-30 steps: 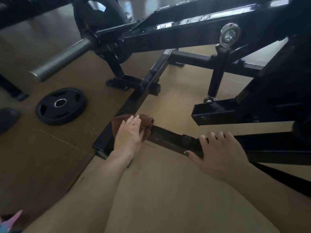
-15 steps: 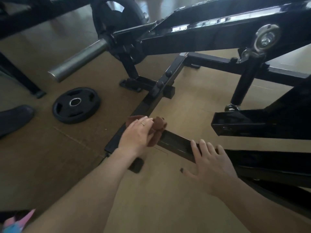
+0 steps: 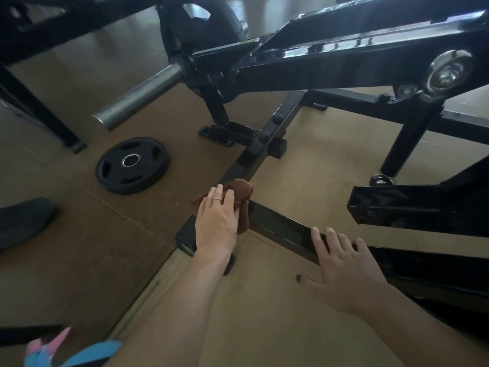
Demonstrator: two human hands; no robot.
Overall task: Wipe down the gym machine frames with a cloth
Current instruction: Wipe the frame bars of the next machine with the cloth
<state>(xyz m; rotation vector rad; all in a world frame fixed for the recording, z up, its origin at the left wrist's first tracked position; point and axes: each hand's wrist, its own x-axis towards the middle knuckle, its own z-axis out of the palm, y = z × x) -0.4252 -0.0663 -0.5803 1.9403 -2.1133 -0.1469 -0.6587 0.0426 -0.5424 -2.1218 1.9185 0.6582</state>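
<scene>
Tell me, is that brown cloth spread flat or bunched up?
Bunched up: the cloth bulges in folds under the left hand on the frame bar.

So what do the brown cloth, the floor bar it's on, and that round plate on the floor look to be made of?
Brown cloth: soft fabric, likely microfiber or terry; it bunches in folds. Floor bar: probably steel box tube with glossy black paint; it reflects light. Round plate: seemingly matte black rubber coating around a shiny metal center ring.
</scene>
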